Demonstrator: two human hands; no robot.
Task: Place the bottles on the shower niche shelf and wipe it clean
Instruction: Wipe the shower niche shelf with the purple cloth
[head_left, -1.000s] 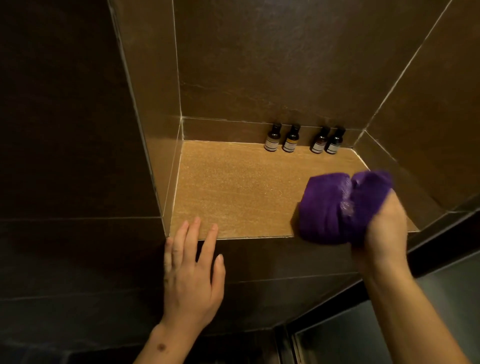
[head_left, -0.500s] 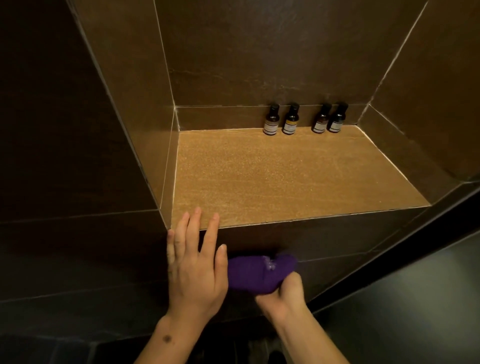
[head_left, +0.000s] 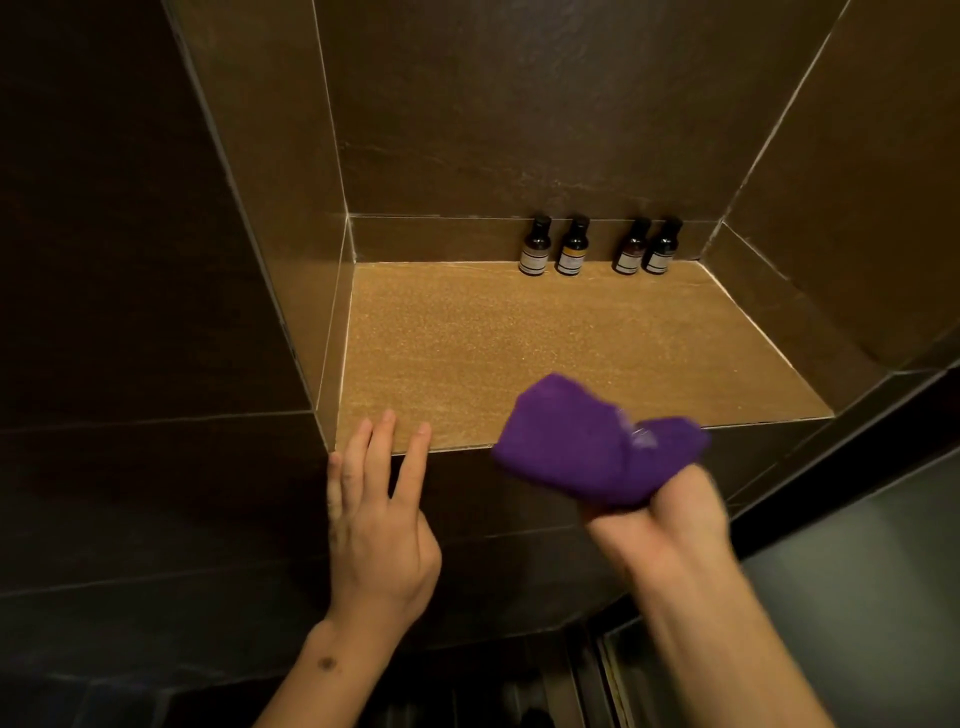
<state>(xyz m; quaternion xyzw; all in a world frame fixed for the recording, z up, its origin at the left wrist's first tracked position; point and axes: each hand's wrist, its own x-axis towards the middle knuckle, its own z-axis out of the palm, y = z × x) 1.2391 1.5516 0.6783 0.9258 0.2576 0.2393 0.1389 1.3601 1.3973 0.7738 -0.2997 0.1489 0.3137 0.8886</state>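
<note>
The right hand (head_left: 660, 514) holds a bunched purple cloth (head_left: 597, 441); its grip is closed around the lower part of the cloth, and the fingers are hidden under the fabric. The picture is a little blurred here. The cloth rises above the grip and covers the front edge of the niche shelf (head_left: 519, 343), toward the right half of that edge. I cannot tell if the cloth touches the shelf or is only in front of it.

The left hand (head_left: 379, 525) is to the left of the cloth, well apart from it. Its grip is spread and holds nothing: the fingers are straight, and the fingertips (head_left: 387, 418) rest on the front left corner of the shelf, while the palm lies against the dark tiled wall (head_left: 156, 493) below.

Far beyond both grips, four small dark bottles (head_left: 597, 247) stand upright in a row against the back wall of the niche, in two pairs with a gap between them. They are closer to the right side of the shelf. Each one has a black cap and a light label.
</note>
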